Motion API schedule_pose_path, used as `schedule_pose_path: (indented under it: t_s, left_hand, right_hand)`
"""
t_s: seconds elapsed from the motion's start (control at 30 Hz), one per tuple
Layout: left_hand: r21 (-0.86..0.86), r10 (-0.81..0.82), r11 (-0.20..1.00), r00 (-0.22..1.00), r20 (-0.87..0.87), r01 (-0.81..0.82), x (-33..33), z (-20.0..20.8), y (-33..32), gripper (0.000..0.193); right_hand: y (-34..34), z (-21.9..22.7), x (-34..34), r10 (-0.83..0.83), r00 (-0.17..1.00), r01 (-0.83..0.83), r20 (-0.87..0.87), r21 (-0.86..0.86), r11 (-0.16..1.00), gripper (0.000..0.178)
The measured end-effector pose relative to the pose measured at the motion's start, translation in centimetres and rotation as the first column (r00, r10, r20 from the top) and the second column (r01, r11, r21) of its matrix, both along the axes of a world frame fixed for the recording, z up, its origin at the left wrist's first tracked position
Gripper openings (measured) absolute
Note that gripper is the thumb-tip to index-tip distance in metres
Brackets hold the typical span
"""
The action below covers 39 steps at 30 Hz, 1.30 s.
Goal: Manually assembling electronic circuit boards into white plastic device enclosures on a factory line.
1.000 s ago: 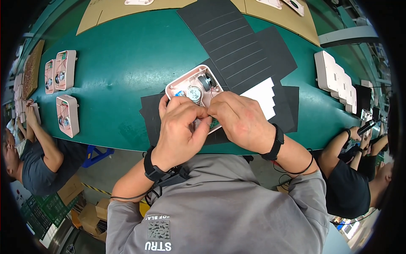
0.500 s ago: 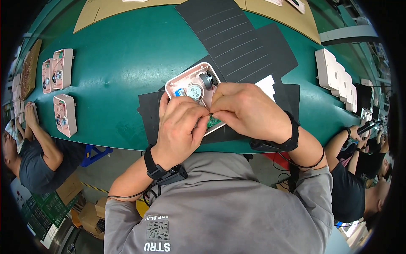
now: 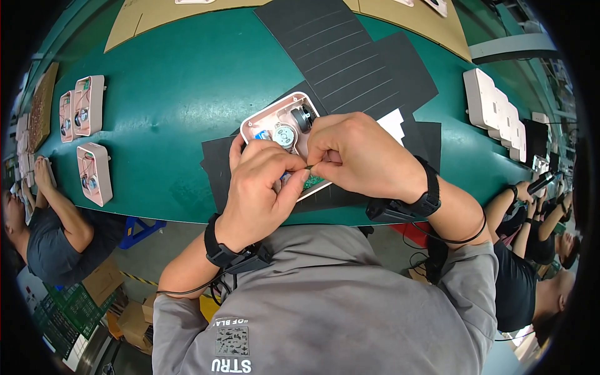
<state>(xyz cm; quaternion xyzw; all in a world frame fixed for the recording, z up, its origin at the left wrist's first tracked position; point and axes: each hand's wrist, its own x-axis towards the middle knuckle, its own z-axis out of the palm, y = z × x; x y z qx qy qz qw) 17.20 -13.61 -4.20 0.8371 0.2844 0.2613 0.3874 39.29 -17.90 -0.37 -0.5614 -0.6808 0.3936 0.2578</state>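
A pale pink plastic housing [image 3: 249,122] lies tilted in front of me, its hollow side up. Inside sit a round silver part [image 3: 284,135], a black round part [image 3: 304,117], a blue piece [image 3: 262,135] and a green circuit board [image 3: 314,182], partly covered by my fingers. My left hand [image 3: 257,182] rests over the housing's near left side, thumb and forefinger pinched. Against it, my right hand [image 3: 365,156] pinches from the right. A tiny dark thing shows where the fingertips meet above the board; its kind is too small to tell.
Black sheets [image 3: 347,56] lie under and beyond the housing on the green table [image 3: 162,100]. Several open pink housings [image 3: 94,175] stand at the left, several closed ones [image 3: 482,100] at the right. Brown cardboard [image 3: 150,15] lines the far edge. Other people sit on both sides.
Both hands stay at the same spot over the board. My left thumb and forefinger have opened into a wider loop, with the fingertips still pinched. The view has shifted slightly.
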Motion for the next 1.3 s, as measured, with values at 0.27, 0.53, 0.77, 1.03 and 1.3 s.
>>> schedule_pose_path:
  t_s: [0.27, 0.53, 0.77, 1.03, 1.3]
  left_hand:
    - [0.061, 0.036, 0.997, 0.999, 0.036, -0.038, -0.1, -0.7, -0.4, 0.016]
    - [0.163, 0.084, 0.982, 0.994, 0.070, -0.095, 0.5, -1.4, -0.2, 0.020]
    - [0.191, 0.095, 0.976, 0.994, 0.046, -0.102, 0.6, -1.4, -0.5, 0.022]
    - [0.238, 0.078, 0.969, 0.997, -0.012, -0.073, 1.2, -0.6, 0.1, 0.018]
    - [0.229, 0.066, 0.972, 0.996, -0.064, -0.050, 1.3, -0.3, 0.4, 0.017]
  right_hand:
    - [-0.5, -0.3, -0.6, -0.005, 0.999, 0.002, 0.051, 0.077, 0.997, 0.009]
    - [-0.7, -1.3, -0.6, -0.008, 0.995, -0.015, 0.099, 0.230, 0.973, 0.010]
    - [-1.2, -1.4, -1.0, -0.033, 0.988, -0.005, 0.148, 0.246, 0.969, 0.011]
    - [-1.6, -1.7, -0.6, -0.020, 0.987, -0.021, 0.159, 0.247, 0.969, 0.011]
    - [-1.4, -1.9, -1.0, -0.022, 0.976, -0.035, 0.219, 0.250, 0.968, 0.011]
